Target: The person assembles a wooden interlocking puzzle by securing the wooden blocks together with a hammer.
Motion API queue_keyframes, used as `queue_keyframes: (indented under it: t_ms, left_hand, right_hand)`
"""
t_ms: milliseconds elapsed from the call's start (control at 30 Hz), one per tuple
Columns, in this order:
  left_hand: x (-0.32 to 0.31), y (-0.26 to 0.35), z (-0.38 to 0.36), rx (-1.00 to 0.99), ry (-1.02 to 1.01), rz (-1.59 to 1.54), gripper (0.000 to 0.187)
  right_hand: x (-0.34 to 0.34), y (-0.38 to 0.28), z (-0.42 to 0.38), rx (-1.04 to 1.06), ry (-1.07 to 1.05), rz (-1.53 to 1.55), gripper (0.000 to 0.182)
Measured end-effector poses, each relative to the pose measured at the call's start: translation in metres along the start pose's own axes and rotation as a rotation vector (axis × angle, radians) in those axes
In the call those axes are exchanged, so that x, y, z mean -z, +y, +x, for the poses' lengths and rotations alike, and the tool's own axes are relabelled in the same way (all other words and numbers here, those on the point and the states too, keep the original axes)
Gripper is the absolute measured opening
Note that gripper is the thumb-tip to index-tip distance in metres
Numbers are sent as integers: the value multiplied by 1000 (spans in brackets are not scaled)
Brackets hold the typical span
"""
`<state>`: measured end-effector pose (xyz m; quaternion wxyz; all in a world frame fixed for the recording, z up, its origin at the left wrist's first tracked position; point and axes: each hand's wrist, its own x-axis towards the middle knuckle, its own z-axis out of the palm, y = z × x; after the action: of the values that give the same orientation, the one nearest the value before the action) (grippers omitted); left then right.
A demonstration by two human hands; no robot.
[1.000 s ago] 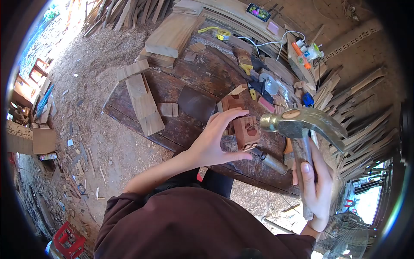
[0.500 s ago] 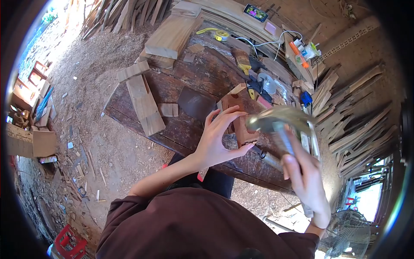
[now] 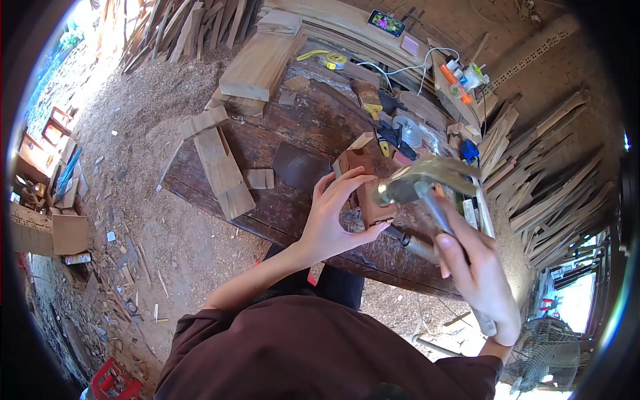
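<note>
My right hand (image 3: 470,267) is closed around the handle of a claw hammer (image 3: 427,181), raised over the right part of the bench. Its head overlaps a reddish-brown wooden block (image 3: 375,203) in this view. My left hand (image 3: 335,220) curves about that block, with the forefinger at its far part and the thumb at its near end. Part of the block is hidden behind the fingers and the hammer. Just right of the left thumb lies a chisel-like tool (image 3: 420,248) with a round handle. A dark flat sheet (image 3: 301,165) lies left of the left hand.
The worn wooden bench (image 3: 267,143) carries wood offcuts (image 3: 223,167), a thick plank (image 3: 260,67), a yellow tape measure (image 3: 335,61), a brush (image 3: 369,97), a clear disc (image 3: 408,131) and a phone (image 3: 386,23). Stacked wood strips (image 3: 553,173) stand right; a fan (image 3: 545,353) is lower right.
The hammer head, blurred before, now shows more sharply in nearly the same raised place. My left hand stays around the block. The whole view has shifted slightly.
</note>
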<state>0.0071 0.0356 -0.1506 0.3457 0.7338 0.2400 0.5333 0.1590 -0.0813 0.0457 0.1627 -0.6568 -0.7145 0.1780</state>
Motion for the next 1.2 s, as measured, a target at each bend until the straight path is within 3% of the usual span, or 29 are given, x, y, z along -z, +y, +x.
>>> queue_keyframes:
  t_ms: [233, 267, 300, 400, 500, 567, 600, 633, 733, 833, 900, 1100, 1167, 1200]
  left_hand:
    - [-1, 0, 3, 18, -6, 13, 75]
    - [-1, -1, 2, 12, 3, 3, 75]
    - [-1, -2, 2, 4, 10, -8, 75]
    - [1, -2, 4, -22, -14, 23, 74]
    - [1, 0, 3, 5, -1, 5, 74]
    - [1, 0, 4, 11, -8, 15, 74]
    - [1, 1, 4, 18, -16, 23, 74]
    - [1, 1, 4, 18, -17, 23, 74]
    - [1, 3, 4, 13, -12, 21, 73]
    - [0, 1, 5, 3, -25, 22, 73]
    - [-1, 3, 5, 12, -24, 15, 73]
    - [-1, 0, 5, 20, -41, 44, 75]
    - [-1, 0, 4, 20, -38, 44, 76]
    - [-2, 0, 4, 22, -30, 46, 76]
  right_hand:
    - [10, -15, -8, -131, 249, 10, 46]
    - [2, -9, -4, -144, 146, -7, 45]
    - [-3, 4, 1, -14, 31, -78, 45]
    - [-7, 8, 1, 80, 36, -162, 44]
    - [10, -11, -2, -30, 62, -41, 45]
    - [17, -18, -4, -66, 217, -12, 46]
    - [21, -25, -5, -194, 175, 45, 46]
    - [16, -18, -4, -194, 175, 46, 46]
    - [-9, 11, 7, 70, -18, -44, 45]
    - [-8, 6, 5, 10, -134, 68, 46]
    - [-1, -1, 0, 58, -75, 25, 46]
    - [19, -11, -4, -104, 281, 144, 42]
    - [17, -8, 0, -104, 278, 123, 41]
    - [13, -3, 4, -129, 158, 133, 41]
